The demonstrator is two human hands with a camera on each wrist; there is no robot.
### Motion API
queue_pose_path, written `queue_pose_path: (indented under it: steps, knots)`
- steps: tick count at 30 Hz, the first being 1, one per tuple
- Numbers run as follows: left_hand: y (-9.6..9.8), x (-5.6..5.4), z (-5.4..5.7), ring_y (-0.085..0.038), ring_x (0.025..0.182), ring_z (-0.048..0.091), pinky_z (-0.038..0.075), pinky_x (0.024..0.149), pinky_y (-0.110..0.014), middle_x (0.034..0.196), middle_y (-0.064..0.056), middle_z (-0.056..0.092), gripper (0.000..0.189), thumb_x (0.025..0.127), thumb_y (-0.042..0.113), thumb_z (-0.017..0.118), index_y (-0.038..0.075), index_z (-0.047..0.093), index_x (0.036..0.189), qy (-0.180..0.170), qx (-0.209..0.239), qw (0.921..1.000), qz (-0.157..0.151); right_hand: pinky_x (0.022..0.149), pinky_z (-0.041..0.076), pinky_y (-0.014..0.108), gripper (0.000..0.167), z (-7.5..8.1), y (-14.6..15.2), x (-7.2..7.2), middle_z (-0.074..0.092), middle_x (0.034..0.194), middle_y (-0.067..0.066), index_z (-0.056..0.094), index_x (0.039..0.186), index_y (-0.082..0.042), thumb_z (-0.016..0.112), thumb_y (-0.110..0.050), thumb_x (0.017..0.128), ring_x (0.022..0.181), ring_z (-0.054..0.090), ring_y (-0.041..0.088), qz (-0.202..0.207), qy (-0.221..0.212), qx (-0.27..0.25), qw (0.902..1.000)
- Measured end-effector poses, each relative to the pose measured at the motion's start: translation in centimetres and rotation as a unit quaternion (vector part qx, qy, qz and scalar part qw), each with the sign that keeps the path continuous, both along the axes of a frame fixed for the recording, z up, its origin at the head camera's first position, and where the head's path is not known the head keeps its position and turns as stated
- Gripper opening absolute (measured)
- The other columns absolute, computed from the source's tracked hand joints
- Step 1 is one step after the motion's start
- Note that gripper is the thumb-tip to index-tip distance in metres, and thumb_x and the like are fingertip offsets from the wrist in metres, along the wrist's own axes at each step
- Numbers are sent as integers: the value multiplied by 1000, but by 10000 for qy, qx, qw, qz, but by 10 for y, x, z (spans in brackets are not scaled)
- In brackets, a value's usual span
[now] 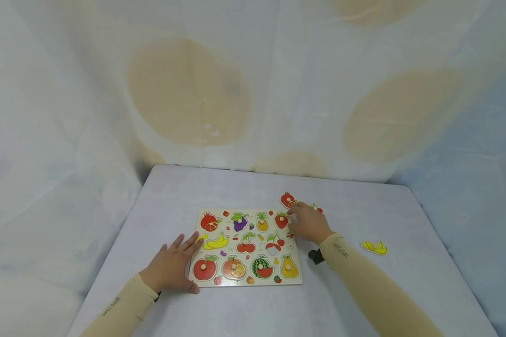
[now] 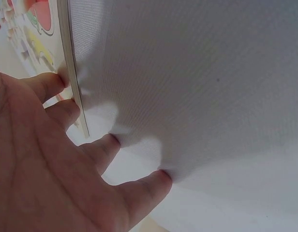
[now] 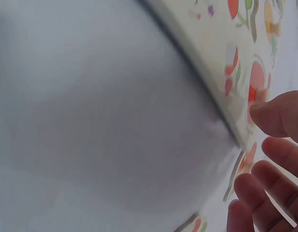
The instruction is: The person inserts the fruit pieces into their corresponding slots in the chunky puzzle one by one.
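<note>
A wooden fruit puzzle board (image 1: 226,282) lies flat on the table. My left hand (image 1: 174,263) spreads its fingers over the board's left edge; in the left wrist view, some fingertips (image 2: 161,181) touch the tabletop beside it. My right hand (image 1: 311,223) is over the board's far right corner, beside the knobbed strawberry piece (image 1: 281,220). In the right wrist view, its thumb (image 3: 275,116) and fingers are apart, and I see nothing gripped. A pomegranate piece (image 1: 287,200) lies just beyond that corner. Behind the right hand, another piece with red fruit (image 1: 319,209) is partly hidden.
A banana piece (image 1: 375,247) lies on the table to the right of the right forearm. Several knobbed pieces sit in the board, among them an apple (image 1: 204,270) and a pear (image 1: 289,270). A patterned cloth (image 1: 278,107) hangs behind the table.
</note>
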State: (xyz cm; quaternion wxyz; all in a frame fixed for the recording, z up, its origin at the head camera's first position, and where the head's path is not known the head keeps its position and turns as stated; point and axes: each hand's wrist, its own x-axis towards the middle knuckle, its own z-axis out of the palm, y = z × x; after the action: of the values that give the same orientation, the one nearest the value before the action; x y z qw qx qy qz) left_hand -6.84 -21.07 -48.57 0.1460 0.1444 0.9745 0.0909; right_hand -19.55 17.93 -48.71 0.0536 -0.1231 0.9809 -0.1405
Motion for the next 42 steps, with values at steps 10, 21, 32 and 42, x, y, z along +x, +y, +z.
queue_pose_path:
  steps: [10, 21, 32, 42]
  knots:
    - [-2, 0, -1, -44, 144, 25, 27, 103, -75, 163, -4, 27, 124, 52, 61, 91, 16, 38, 155, -9, -4, 10000, 39, 87, 55, 48, 33, 3, 39, -5, 62, 125, 9, 72, 116, -11, 75, -23, 86, 108, 63, 27, -25, 67, 117, 9999]
    - [-1, 1, 0, -44, 145, 24, 26, 104, -75, 163, -4, 27, 123, 52, 60, 92, 16, 39, 155, -29, 31, 9999, 95, 90, 53, 54, 38, -9, 75, -10, 61, 128, 13, 70, 119, -10, 77, -19, 83, 113, 61, 34, -322, 170, 58, 9993]
    - [0, 0, -2, -43, 145, 24, 27, 103, -75, 163, -2, 27, 124, 52, 62, 91, 17, 39, 155, -55, -3, 10000, 63, 94, 49, 58, 47, -14, 84, -16, 56, 134, 19, 65, 126, -6, 79, -20, 83, 118, 57, 37, -374, 86, -30, 9993]
    - [0, -1, -4, -42, 145, 24, 27, 104, -74, 163, -2, 27, 123, 52, 62, 90, 18, 39, 155, 8, -26, 10000, 81, 96, 48, 57, 52, -13, 77, -20, 57, 134, 20, 63, 130, -4, 78, -21, 84, 116, 58, 37, -437, -110, 74, 9990]
